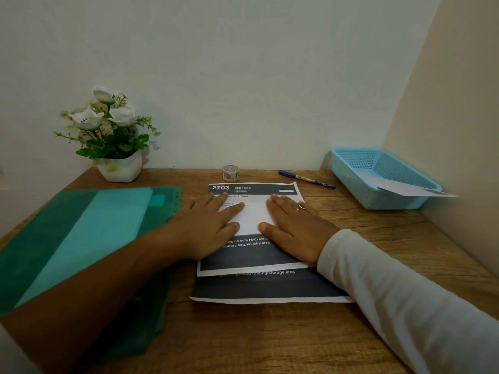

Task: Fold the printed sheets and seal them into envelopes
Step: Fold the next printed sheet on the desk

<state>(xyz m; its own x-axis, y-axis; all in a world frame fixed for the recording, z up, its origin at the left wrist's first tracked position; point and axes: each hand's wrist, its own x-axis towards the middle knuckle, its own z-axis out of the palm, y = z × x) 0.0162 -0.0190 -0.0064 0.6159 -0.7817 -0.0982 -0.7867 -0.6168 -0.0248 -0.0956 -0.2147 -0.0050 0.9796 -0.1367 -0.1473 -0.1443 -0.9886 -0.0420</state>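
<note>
A printed sheet (pixel 253 190) with a dark header reading "2703 BEDROOM" lies in the middle of the wooden desk (pixel 270 336). A white folded part or small white piece (pixel 252 217) lies across its middle; which it is I cannot tell. My left hand (pixel 208 228) presses flat on its left side with straight fingers. My right hand (pixel 294 228), a ring on one finger, presses flat on its right side. A second printed sheet (pixel 270 288) with a dark band pokes out underneath, nearer to me.
A green plastic folder (pixel 81 238) lies at the left under my left forearm. A roll of patterned tape (pixel 230 173) and a blue pen (pixel 306 179) sit by the wall. A blue mesh basket (pixel 359 163) holding a white envelope (pixel 399 186) stands at right. A potted white flower (pixel 113 136) stands back left.
</note>
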